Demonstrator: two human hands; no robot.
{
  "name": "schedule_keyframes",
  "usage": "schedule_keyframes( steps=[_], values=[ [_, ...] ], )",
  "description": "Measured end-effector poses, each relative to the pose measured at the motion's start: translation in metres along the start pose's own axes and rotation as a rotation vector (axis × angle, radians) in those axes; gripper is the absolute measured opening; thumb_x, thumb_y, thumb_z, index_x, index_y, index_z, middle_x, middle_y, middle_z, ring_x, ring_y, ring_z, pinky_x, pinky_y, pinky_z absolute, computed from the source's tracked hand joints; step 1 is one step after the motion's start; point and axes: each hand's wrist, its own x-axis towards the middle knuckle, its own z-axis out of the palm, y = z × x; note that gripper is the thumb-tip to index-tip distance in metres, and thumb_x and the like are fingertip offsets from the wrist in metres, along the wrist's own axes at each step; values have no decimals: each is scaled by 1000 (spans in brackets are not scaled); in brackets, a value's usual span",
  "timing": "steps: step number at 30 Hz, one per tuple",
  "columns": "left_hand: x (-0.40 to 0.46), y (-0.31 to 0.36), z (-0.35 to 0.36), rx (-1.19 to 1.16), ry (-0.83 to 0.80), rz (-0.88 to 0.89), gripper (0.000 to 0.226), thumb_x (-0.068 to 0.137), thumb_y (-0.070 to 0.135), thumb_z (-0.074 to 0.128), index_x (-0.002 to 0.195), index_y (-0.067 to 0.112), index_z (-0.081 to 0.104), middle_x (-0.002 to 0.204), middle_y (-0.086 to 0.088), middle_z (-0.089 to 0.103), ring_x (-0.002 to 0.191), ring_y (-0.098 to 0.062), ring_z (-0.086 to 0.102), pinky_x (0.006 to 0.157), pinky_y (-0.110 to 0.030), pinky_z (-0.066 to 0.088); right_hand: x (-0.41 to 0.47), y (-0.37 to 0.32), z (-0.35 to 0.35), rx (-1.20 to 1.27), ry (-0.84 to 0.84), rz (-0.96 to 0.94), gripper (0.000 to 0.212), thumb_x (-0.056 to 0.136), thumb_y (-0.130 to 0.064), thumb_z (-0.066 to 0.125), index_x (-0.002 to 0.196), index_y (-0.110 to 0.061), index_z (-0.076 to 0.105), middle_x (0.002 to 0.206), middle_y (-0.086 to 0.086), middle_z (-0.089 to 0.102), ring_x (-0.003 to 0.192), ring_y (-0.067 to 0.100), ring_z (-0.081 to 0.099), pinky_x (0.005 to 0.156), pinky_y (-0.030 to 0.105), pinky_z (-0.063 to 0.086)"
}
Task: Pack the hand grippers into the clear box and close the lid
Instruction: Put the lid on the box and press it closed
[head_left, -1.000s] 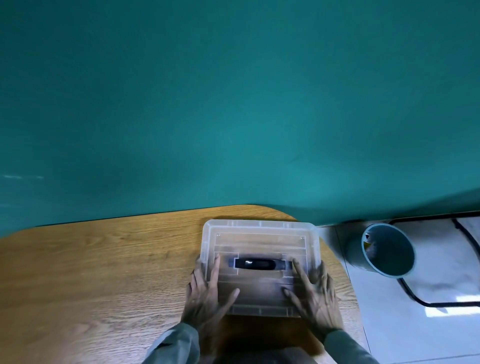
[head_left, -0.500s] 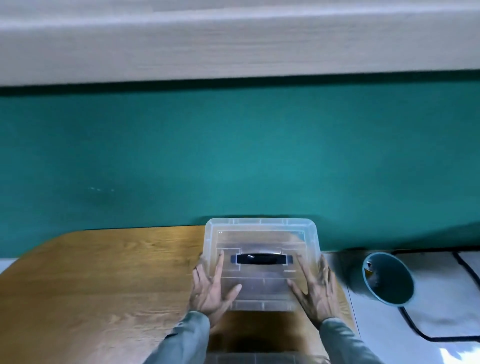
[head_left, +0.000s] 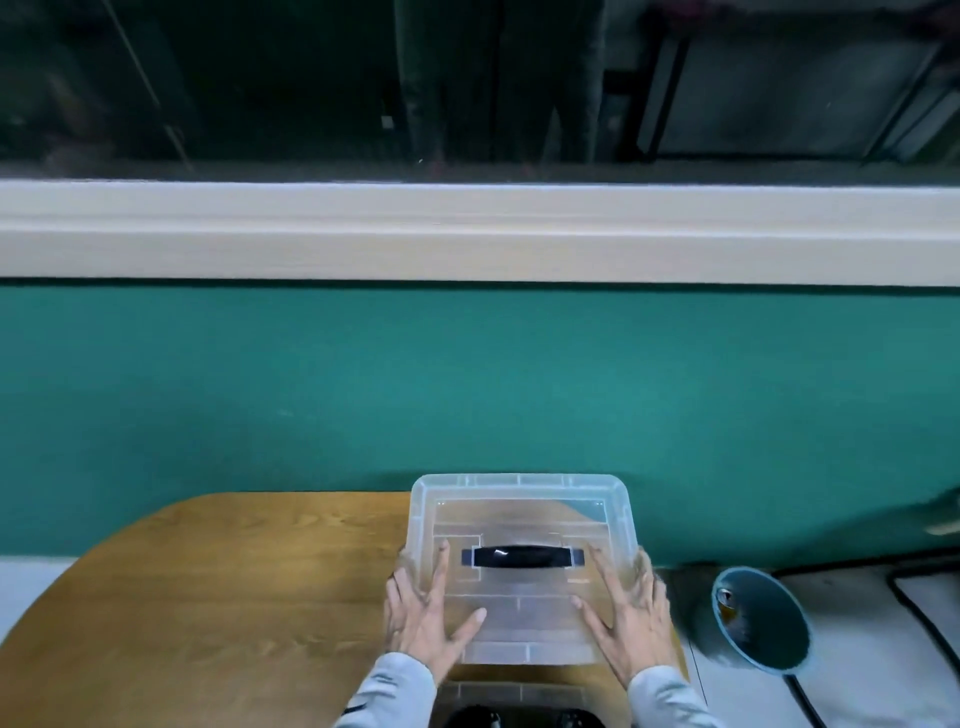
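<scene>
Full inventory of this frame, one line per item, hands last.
clear lid: 1, translucent, tilted up off the table, held between both hands
lid handle: 1, black, centre of the lid
clear box: 1, translucent, bottom edge below the lid; dark items inside, too cut off to identify
table: 1, wood grain, rounded corners, lower left
bin: 1, blue-grey, on the floor to the right
wall: 1, teal, behind the table
sill: 1, cream, above the wall
window: 1, dark, top
left hand: 1, grey sleeve, on the lid's left edge
right hand: 1, grey sleeve, on the lid's right edge
</scene>
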Motion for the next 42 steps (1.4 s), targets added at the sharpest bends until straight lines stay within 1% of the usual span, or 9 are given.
schedule_keyframes(
  steps=[5,12,18,23,26,28,30,34,42],
  values=[
    [-41,-7,0,-14,0,32,98,79,85,25,145,39,-32,150,-23,10,126,-29,28,108,-37,30,-51,-4,-10,-18,43,38,71,83,-84,15,148,-56,14,146,31,33,118,46,48,96,54,46],
    [-116,-23,27,-53,-18,44,100,79,84,29,147,38,-28,155,-23,-6,131,-31,23,108,-36,28,-127,6,17,-21,7,65,74,79,-78,31,147,-60,8,143,28,32,111,49,48,92,56,48],
    [-166,-26,65,-28,-104,-4,102,78,85,28,137,35,-39,156,-25,-9,136,-34,21,111,-39,27,-174,26,48,-78,-114,50,78,68,-93,4,139,-67,-13,156,28,17,132,47,37,107,53,38],
    [-183,-23,87,-16,-110,-14,104,74,88,24,142,35,-35,156,-24,-11,133,-33,22,109,-39,28,-195,36,50,22,-158,117,73,83,-82,24,147,-47,28,129,35,48,99,50,61,78,53,55],
    [-191,-19,92,-58,-89,-34,106,71,89,32,154,38,-9,154,-28,16,121,-37,40,94,-44,45,-205,49,62,-1,-152,120,76,84,-83,18,147,-42,33,132,35,47,108,49,59,80,54,55],
    [-191,-24,92,-105,-133,-59,105,66,88,41,154,34,21,138,-29,43,99,-36,55,71,-43,54,-210,48,67,-3,-152,112,75,85,-82,18,146,-42,34,133,35,46,108,48,59,79,53,55],
    [-191,-32,97,-100,-143,-80,103,64,88,44,149,30,35,125,-27,54,85,-33,58,60,-40,55,-214,42,66,34,-186,114,73,85,-81,19,143,-40,39,134,34,46,101,48,62,75,52,56],
    [-201,-36,99,-105,-161,-96,102,64,88,42,146,29,39,121,-28,57,79,-32,59,54,-39,54,-221,34,63,75,-194,135,72,86,-81,18,139,-39,43,132,32,46,88,45,62,69,50,57],
    [-208,-29,98,-151,-126,-87,99,66,87,43,146,30,39,128,-28,49,86,-33,48,60,-44,53,-225,37,59,81,-167,132,71,87,-80,17,138,-39,43,133,30,45,91,46,62,66,49,57]
  ],
)
